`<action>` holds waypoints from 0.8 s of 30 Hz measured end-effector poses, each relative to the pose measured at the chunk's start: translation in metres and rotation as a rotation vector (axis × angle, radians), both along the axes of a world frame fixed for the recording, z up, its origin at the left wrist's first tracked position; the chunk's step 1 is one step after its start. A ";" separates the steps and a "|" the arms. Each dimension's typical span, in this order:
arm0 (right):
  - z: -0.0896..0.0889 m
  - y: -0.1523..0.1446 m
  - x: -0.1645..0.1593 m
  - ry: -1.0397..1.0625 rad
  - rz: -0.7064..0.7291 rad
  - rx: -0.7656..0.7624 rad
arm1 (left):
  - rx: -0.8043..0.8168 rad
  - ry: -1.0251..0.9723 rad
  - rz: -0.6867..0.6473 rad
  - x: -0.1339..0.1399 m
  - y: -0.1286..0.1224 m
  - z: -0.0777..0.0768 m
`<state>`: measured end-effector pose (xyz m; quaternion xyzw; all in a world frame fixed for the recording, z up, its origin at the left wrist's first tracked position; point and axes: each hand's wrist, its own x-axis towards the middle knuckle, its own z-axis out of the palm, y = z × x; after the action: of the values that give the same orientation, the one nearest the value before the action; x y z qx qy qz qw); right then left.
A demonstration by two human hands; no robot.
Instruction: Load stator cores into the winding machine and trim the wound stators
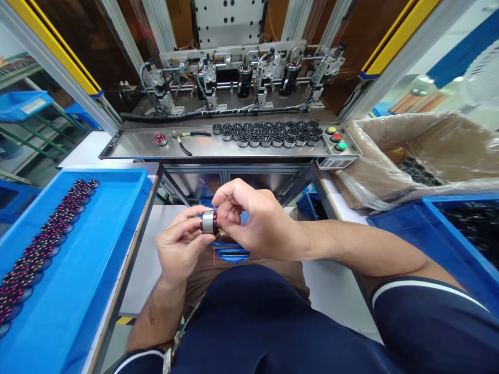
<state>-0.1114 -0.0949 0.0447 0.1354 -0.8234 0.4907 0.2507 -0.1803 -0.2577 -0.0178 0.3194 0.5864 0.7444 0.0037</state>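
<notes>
My left hand [181, 241] grips a small motor stator [209, 222], a silver ring with black and red ends, between thumb and fingers above my lap. At the stator's right end, my right hand [253, 218] is closed in a pinch, its fingertips touching or nearly touching that end. Thin red wire [214, 257] shows below the stator, and more red strands show above it. What sits inside the right pinch is hidden by the fingers.
On the metal ledge [140, 143] are a wired stator [160, 139], cutting pliers [187, 137], rows of black-and-silver stators [268, 134] and push buttons [336, 137]. A machine fixture [241, 83] stands behind. A blue tray [89, 249] with wired stators is left; a lined carton [374, 150] and blue bin [413, 228] are right.
</notes>
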 end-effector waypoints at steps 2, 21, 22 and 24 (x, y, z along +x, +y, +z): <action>0.001 0.001 0.000 0.000 0.008 0.005 | -0.031 0.098 0.068 0.000 -0.001 0.001; -0.010 0.001 0.001 -0.516 0.110 -0.732 | -0.145 0.439 0.175 0.005 -0.008 0.013; -0.011 0.001 0.001 -0.518 0.107 -0.727 | -0.153 0.464 0.183 0.004 -0.008 0.013; -0.012 0.001 0.002 -0.518 0.096 -0.722 | -0.148 0.492 0.197 0.003 -0.008 0.013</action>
<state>-0.1093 -0.0942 0.0326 -0.0499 -0.6276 0.7757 0.0443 -0.1772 -0.2653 -0.0045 0.4311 0.6504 0.5965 -0.1879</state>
